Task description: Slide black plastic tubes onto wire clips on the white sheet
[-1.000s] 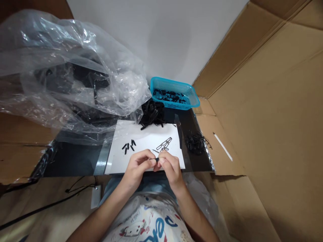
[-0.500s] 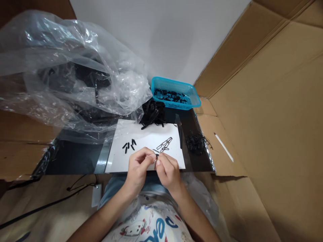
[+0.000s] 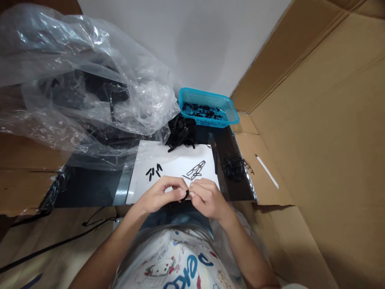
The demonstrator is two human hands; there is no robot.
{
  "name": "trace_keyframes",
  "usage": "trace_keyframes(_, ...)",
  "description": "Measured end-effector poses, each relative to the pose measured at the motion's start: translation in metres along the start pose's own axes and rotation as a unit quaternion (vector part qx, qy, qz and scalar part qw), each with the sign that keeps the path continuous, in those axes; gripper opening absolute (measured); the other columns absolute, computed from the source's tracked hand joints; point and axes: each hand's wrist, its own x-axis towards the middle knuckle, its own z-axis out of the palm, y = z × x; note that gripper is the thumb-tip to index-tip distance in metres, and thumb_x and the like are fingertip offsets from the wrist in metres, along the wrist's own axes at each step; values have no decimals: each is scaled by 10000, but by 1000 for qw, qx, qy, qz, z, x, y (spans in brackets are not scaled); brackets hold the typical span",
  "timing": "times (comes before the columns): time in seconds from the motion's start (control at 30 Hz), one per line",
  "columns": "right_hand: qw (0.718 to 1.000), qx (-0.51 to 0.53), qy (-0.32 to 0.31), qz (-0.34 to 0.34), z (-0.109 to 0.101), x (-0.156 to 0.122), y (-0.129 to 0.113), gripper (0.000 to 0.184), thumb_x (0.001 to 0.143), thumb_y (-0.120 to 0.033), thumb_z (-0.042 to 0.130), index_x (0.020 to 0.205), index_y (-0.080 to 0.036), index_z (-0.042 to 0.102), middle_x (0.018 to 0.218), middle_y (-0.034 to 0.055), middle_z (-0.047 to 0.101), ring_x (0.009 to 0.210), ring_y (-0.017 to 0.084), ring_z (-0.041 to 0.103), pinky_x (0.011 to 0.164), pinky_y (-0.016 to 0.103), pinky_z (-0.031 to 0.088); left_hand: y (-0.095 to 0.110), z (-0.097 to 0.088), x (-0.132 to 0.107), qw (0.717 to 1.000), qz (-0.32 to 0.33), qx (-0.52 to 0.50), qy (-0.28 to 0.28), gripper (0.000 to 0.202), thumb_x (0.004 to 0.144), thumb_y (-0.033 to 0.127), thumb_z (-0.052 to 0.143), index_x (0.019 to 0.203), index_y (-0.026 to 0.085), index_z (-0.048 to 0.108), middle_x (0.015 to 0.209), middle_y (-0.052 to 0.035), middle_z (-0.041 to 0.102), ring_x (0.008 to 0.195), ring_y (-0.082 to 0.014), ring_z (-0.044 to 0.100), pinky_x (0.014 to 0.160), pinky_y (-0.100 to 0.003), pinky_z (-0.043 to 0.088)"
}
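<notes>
Both hands meet above the front edge of a white sheet (image 3: 174,162). My left hand (image 3: 168,192) pinches a small curved black strip (image 3: 184,196) between thumb and forefinger. Fingers of my right hand (image 3: 207,196) are pressed together at the strip's right end; exactly what they grip there is too small to make out. Several short black pieces (image 3: 154,171) lie on the left of the sheet. Thin dark outlined loops (image 3: 197,169) lie on its right part, just beyond my right hand.
A heap of black strips (image 3: 181,132) sits at the sheet's far edge. Behind it stands a blue basket (image 3: 210,119) holding black pieces. A tangle of thin black scraps (image 3: 234,166) and a white stick (image 3: 267,171) lie right. Clear plastic (image 3: 144,104) bulges at left; cardboard (image 3: 315,100) walls the right.
My forearms have spread outward and the hands have turned more toward each other. More of the black strip now shows between the fingers. The view has shifted slightly.
</notes>
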Motion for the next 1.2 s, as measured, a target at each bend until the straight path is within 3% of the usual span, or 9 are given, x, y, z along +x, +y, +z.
trace_keyframes(0.1, 999, 1, -37, -14, 1, 0, 3, 209, 857, -118, 367, 671, -204, 410, 566, -13, 450, 538, 141, 407, 561, 289, 316, -4, -1, 5, 996, -57, -66, -12, 242, 759, 316, 627, 566, 171, 608, 503, -4, 533, 491, -134, 455, 509, -246, 359)
trace_keyframes(0.2, 1000, -14, -15, -13, 5, 1, 2, 214, 874, -132, 372, 679, -202, 428, 579, -3, 467, 557, 150, 421, 567, 299, 314, -14, 9, 7, 988, -56, -113, 89, 204, 694, 299, 630, 538, 170, 605, 494, -5, 525, 486, -132, 437, 501, -247, 350)
trace_keyframes(0.33, 996, -67, 44, -35, 13, 1, -4, 212, 852, -112, 367, 669, -210, 409, 557, 2, 441, 541, 161, 383, 550, 319, 278, -26, 25, 3, 967, -35, -132, 217, 221, 727, 297, 591, 547, 173, 559, 524, 6, 487, 523, -128, 407, 537, -254, 339)
trace_keyframes(0.57, 992, -52, 106, -48, 21, 0, -11, 210, 816, -74, 368, 671, -223, 333, 554, -1, 396, 539, 166, 353, 537, 326, 273, -32, 39, 4, 938, -12, -153, 312, 202, 736, 250, 611, 555, 169, 569, 560, 9, 512, 575, -130, 438, 579, -258, 349)
trace_keyframes(0.73, 991, 2, 131, -26, 21, -10, -18, 202, 840, -81, 364, 691, -216, 347, 566, 2, 426, 534, 162, 375, 541, 325, 290, -33, 24, 13, 903, 11, -173, 394, 177, 709, 237, 617, 549, 172, 579, 554, 17, 512, 558, -114, 422, 554, -238, 343)
trace_keyframes(0.83, 990, 31, 132, 47, 15, -20, -11, 221, 895, -120, 354, 700, -205, 413, 605, 15, 497, 574, 159, 462, 576, 304, 359, -28, 11, 13, 886, 33, -174, 429, 165, 706, 251, 648, 567, 174, 605, 578, 13, 526, 596, -117, 444, 582, -230, 364)
trace_keyframes(0.97, 967, 58, 118, 219, 0, -41, 16, 265, 977, -261, 362, 781, -192, 526, 651, 7, 577, 602, 142, 554, 607, 252, 429, -22, 6, 9, 892, 33, -180, 413, 153, 696, 270, 699, 595, 164, 655, 619, -9, 570, 644, -130, 491, 629, -232, 400)
trace_keyframes(1.07, 944, 1, 121, 306, -17, -59, 39, 354, 997, -374, 324, 780, -196, 540, 623, 5, 605, 589, 142, 578, 603, 231, 443, -23, 9, 6, 892, 23, -189, 410, 157, 690, 276, 703, 592, 160, 661, 617, -10, 566, 625, -123, 484, 603, -223, 393)
trace_keyframes(1.2, 917, -146, 142, 344, -44, -71, 70, 306, 956, -386, 392, 719, -211, 475, 609, 22, 612, 583, 165, 589, 588, 244, 397, -24, 13, 6, 899, 17, -196, 391, 150, 681, 279, 707, 595, 160, 676, 623, -16, 583, 612, -119, 486, 583, -215, 385)
